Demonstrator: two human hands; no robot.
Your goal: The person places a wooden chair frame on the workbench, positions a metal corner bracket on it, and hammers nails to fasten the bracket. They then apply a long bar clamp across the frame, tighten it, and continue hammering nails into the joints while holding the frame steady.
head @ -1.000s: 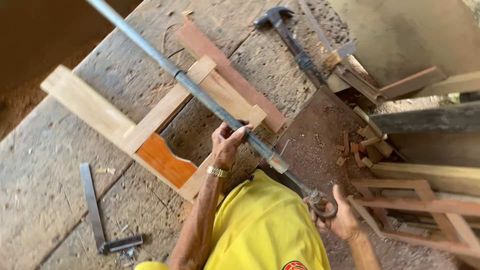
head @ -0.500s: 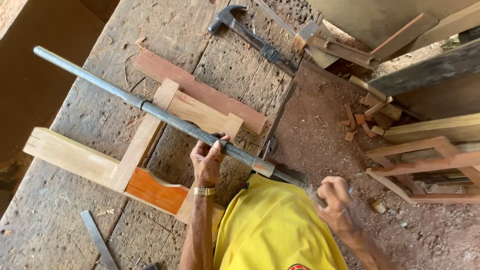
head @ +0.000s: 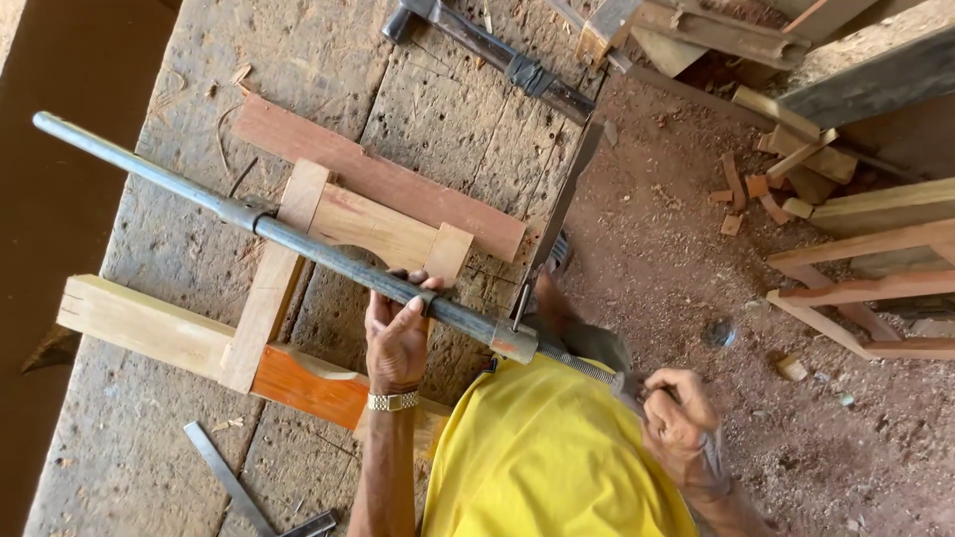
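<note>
Both hands' fingers (head: 410, 310) curled, gripping

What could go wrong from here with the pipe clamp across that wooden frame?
1. The left hand rests on the clamp bar right beside the frame's end piece; fingers could get pinched if the bar shifts.
2. The right hand works the screw end off the bench edge, so the long bar may twist or slip off the wooden frame.
3. The hammer lies close by on the workbench and could be knocked.
</note>
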